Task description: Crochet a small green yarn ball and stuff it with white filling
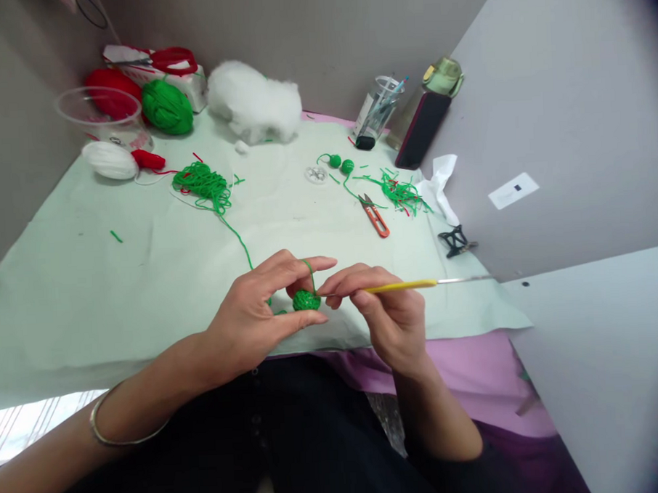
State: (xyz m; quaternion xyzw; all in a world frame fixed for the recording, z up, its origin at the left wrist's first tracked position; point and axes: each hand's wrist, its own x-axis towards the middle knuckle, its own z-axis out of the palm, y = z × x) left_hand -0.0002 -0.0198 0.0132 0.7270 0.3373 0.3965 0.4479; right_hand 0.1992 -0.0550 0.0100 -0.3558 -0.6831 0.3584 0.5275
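Observation:
Between the thumb and fingers of my left hand [260, 300] is a small round green crocheted piece [307, 300]. Green yarn [235, 234] runs from a loose tangle [203, 183] to my left hand and loops over its raised index finger. My right hand [391, 309] is closed around a crochet hook with a yellow handle [407, 286]. The hook's thin tip meets the right side of the green piece; whether it sits inside a stitch is too small to tell.
Orange thread snips [374, 216], yarn scraps [403, 192] and two small green balls [341, 164] lie beyond my right hand. White stuffing [254, 101], a green yarn ball [167, 107], a plastic tub [99, 115], a cup [377, 110] and a phone [423, 130] stand farther back.

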